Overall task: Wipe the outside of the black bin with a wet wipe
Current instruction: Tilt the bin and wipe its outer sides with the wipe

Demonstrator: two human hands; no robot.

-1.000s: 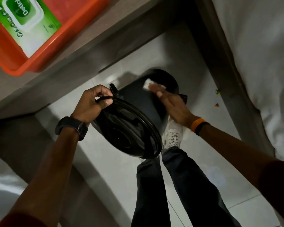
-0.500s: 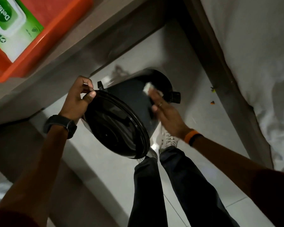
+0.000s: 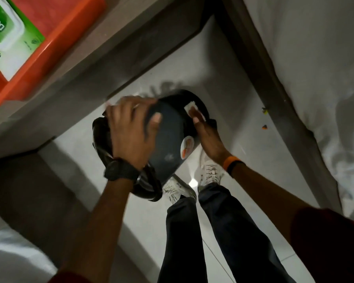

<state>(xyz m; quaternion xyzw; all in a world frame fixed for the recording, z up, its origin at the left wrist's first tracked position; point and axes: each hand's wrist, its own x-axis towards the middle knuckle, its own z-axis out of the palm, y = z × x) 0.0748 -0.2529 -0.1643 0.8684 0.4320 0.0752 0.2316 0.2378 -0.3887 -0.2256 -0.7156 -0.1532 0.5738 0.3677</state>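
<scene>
1. At far left we see a pack of wipes [image 3: 7, 37] lying in an orange tray [image 3: 70, 35] on the table [image 3: 102, 64]; it plays no part right now.
2. Our left hand [image 3: 131, 129] spreads over the black bin [image 3: 168, 139], held tilted above the floor [image 3: 223, 78], its grip loosely wrapped round the wall, thumb across the side.
3. Our right hand [image 3: 208, 137] presses the wet wipe [image 3: 192, 106] flat near the bin's bottom end, fingers extended rather than curled.
4. We judge wiping is midway; next we should turn the bin to reach unwiped wall.
</scene>
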